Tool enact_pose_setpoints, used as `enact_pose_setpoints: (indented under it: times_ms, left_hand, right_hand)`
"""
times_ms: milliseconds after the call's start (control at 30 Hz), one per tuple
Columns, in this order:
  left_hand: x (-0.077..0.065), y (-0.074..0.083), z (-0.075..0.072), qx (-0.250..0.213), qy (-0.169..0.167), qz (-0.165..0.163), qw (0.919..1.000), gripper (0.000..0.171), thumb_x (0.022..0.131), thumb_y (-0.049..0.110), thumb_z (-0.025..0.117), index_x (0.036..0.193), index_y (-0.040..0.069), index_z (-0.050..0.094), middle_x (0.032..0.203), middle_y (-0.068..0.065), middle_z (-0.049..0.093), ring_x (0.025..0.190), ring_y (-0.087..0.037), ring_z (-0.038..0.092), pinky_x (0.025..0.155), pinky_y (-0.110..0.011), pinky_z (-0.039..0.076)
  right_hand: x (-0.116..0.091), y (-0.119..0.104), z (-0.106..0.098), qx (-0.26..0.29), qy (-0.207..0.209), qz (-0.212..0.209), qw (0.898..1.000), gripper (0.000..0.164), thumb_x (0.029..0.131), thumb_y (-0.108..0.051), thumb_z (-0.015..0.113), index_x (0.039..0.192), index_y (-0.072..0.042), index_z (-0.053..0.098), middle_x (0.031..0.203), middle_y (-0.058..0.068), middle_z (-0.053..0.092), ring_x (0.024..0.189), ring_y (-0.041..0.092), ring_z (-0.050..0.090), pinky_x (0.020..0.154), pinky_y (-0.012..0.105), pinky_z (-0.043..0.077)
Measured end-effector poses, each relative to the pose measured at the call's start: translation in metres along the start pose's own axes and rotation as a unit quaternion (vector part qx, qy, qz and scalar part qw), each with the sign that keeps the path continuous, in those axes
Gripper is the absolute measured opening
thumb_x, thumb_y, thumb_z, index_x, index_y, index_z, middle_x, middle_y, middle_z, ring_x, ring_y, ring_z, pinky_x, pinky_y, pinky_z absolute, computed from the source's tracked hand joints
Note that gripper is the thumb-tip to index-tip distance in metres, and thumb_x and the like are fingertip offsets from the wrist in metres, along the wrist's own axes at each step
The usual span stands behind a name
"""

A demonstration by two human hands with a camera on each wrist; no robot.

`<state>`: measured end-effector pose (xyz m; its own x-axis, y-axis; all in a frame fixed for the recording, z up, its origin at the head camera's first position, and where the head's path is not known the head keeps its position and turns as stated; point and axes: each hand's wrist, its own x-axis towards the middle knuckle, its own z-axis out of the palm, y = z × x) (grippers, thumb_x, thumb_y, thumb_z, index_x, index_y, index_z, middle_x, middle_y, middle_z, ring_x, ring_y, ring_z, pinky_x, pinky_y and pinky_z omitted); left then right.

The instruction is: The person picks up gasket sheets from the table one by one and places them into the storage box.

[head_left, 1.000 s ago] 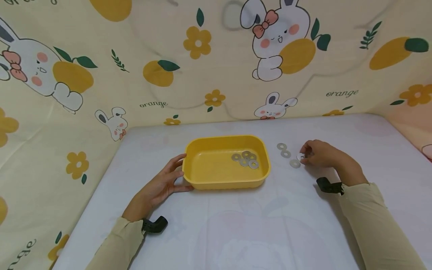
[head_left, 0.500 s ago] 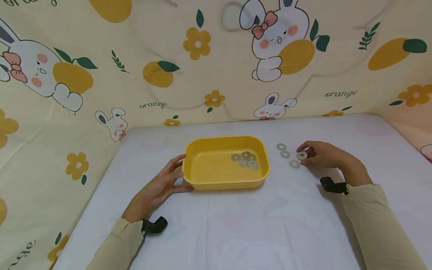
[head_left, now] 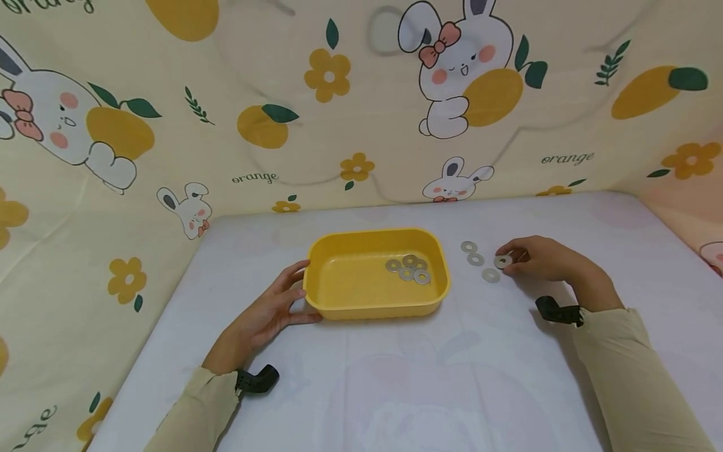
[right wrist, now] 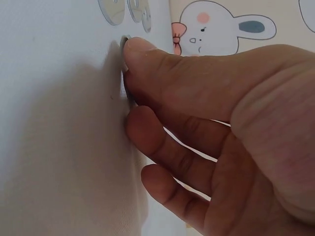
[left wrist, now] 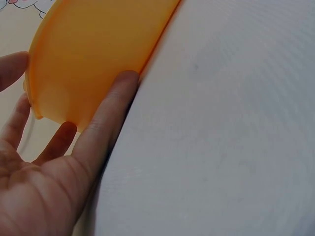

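A shallow yellow tray stands on the white table, with several flat metal washers lying in its right half. My left hand rests against the tray's left end, fingers spread and nearly straight; in the left wrist view the thumb of my left hand lies along its wall. To the right of the tray, my right hand pinches one washer by its edge between thumb and fingers. In the right wrist view that washer is mostly hidden behind the thumb of my right hand.
Three loose washers lie on the table between the tray and my right hand: a far one, a middle one and a near one. A printed rabbit-and-orange cloth hangs behind the table.
My right hand has shifted slightly to the right, and the face of the washer it pinches now shows more. My left hand and the tray have stayed put.
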<state>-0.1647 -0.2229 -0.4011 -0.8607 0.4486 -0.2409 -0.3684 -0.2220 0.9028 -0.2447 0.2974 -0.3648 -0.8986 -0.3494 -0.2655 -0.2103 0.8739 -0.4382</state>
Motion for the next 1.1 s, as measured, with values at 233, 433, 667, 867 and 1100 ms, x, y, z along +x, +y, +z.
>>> enact_pose_setpoints:
  times_ms: [233, 433, 667, 867, 1100]
  left_hand:
    - [0.001, -0.001, 0.000, 0.000, -0.003, 0.002, 1.0000, 0.062, 0.102, 0.009, 0.052, 0.155, 0.030, 0.027, 0.162, 0.001, 0.013, 0.130, -0.032, 0.052, 0.099, -0.054, 0.053]
    - [0.000, -0.001, 0.000, -0.005, -0.005, -0.001, 1.0000, 0.060, 0.103, 0.009, 0.050, 0.155, 0.029, 0.027, 0.162, 0.000, 0.013, 0.130, -0.033, 0.053, 0.099, -0.053, 0.053]
    - [0.001, -0.003, -0.001, 0.017, -0.006, 0.004, 0.9998, 0.057, 0.105, 0.012, 0.047, 0.155, 0.028, 0.026, 0.163, 0.000, 0.014, 0.131, -0.033, 0.052, 0.100, -0.053, 0.053]
    - [0.003, -0.001, 0.003, 0.055, 0.009, 0.002, 0.9985, 0.056, 0.105, 0.016, 0.046, 0.156, 0.030, 0.025, 0.161, 0.000, 0.014, 0.131, -0.033, 0.050, 0.097, -0.052, 0.055]
    - [0.004, -0.001, 0.004, 0.072, 0.011, -0.004, 0.9973, 0.054, 0.107, 0.023, 0.042, 0.156, 0.035, 0.023, 0.164, 0.002, 0.012, 0.138, -0.035, 0.044, 0.095, -0.053, 0.056]
  right_hand:
    - [-0.001, 0.001, 0.000, -0.002, 0.010, -0.012, 1.000, 0.040, 0.090, -0.024, 0.072, 0.124, -0.004, 0.065, 0.104, 0.011, 0.068, 0.096, 0.026, 0.061, 0.086, 0.048, 0.051]
    - [-0.001, 0.001, 0.000, -0.003, 0.022, -0.003, 1.000, 0.042, 0.090, -0.028, 0.073, 0.123, -0.004, 0.065, 0.101, 0.008, 0.068, 0.094, 0.024, 0.061, 0.079, 0.038, 0.052]
    - [0.000, -0.004, -0.002, 0.009, 0.050, 0.011, 0.999, 0.044, 0.090, -0.031, 0.071, 0.125, -0.006, 0.063, 0.102, 0.007, 0.065, 0.094, 0.024, 0.059, 0.072, 0.028, 0.046]
    - [-0.001, -0.005, -0.005, 0.007, 0.067, 0.009, 0.998, 0.048, 0.090, -0.040, 0.071, 0.125, -0.009, 0.064, 0.105, 0.008, 0.065, 0.098, 0.026, 0.060, 0.074, 0.029, 0.047]
    - [-0.004, -0.012, -0.011, 0.011, 0.093, -0.002, 0.996, 0.050, 0.091, -0.044, 0.070, 0.126, -0.009, 0.063, 0.107, 0.009, 0.065, 0.103, 0.028, 0.058, 0.078, 0.033, 0.048]
